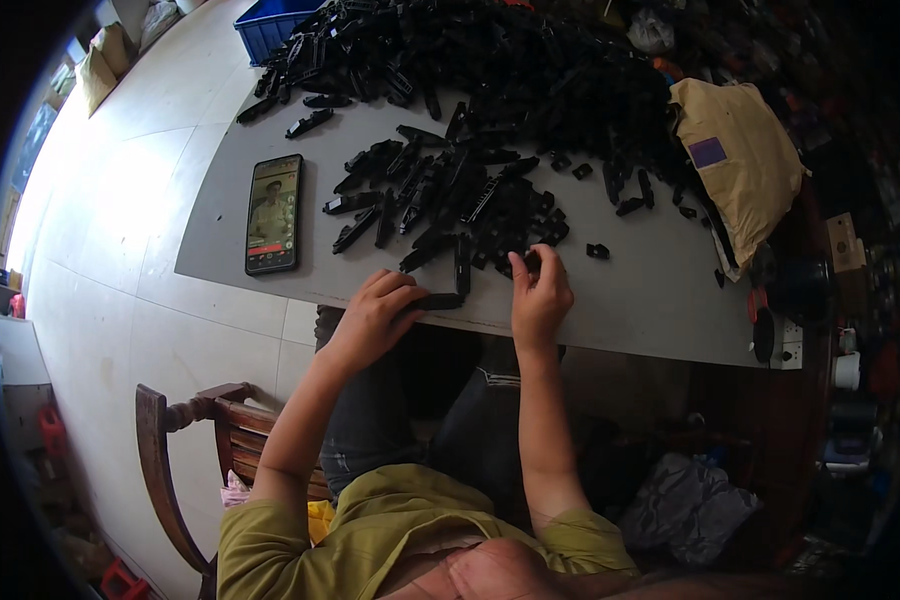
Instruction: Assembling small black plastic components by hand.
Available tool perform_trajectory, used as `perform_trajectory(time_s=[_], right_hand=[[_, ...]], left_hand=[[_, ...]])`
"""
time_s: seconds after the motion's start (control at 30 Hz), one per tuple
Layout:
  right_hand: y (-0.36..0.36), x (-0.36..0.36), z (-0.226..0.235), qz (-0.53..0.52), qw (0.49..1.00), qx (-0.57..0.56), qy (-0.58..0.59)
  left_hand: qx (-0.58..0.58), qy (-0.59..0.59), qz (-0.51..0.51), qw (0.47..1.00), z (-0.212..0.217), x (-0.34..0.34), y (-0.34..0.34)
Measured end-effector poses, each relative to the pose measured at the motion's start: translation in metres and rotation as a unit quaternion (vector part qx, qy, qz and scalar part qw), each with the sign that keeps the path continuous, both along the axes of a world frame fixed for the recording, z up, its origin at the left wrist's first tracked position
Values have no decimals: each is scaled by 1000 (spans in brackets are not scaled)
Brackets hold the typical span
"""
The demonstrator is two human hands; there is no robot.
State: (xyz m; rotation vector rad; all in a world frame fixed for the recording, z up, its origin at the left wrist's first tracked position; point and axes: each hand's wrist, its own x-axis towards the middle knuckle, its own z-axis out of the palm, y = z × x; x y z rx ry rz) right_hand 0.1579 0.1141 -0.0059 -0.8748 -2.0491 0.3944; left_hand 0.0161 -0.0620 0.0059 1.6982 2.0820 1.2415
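My left hand (377,312) is closed on one end of a long black plastic part (440,301) at the table's near edge. Another long black part (462,265) stands out from the far end of that piece, toward the pile. To the right, my right hand (542,295) pinches a small black piece (530,261) between thumb and fingers; its exact kind is too small to make out. Just beyond both hands lies a loose spread of long black parts (410,190), with small black square pieces (520,220) heaped at its right side.
A large heap of black parts (490,70) covers the far side of the grey table (650,310). On the left lies a lit phone (274,215). A blue crate (268,35) stands at the far left, a brown paper bag (745,150) at the right. A wooden chair (160,450) is at lower left.
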Motion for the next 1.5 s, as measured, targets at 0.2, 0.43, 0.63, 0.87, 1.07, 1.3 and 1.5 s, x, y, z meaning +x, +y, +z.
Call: perform_trajectory(time_s=[0.2,0.43,0.63,0.87,1.07,1.3,1.5], right_hand=[[-34,11,20,267,950,-161,-36],[-25,24,19,316,931,-143,-112],[-37,17,12,321,936,-110,-90],[-30,38,11,284,948,-123,-78],[-33,18,12,310,944,-66,-94],[-9,19,19,138,987,-46,-66],[-6,21,7,132,984,16,-122]], left_hand=[[-21,-46,-28,998,3,-5,2],[10,-38,-49,998,-6,-10,5],[32,-47,-82,995,-3,-5,7],[21,-48,-72,996,-6,-4,7],[43,-21,-90,995,-4,-4,13],[-37,7,-58,998,14,14,24],[-81,91,77,990,10,26,43]])
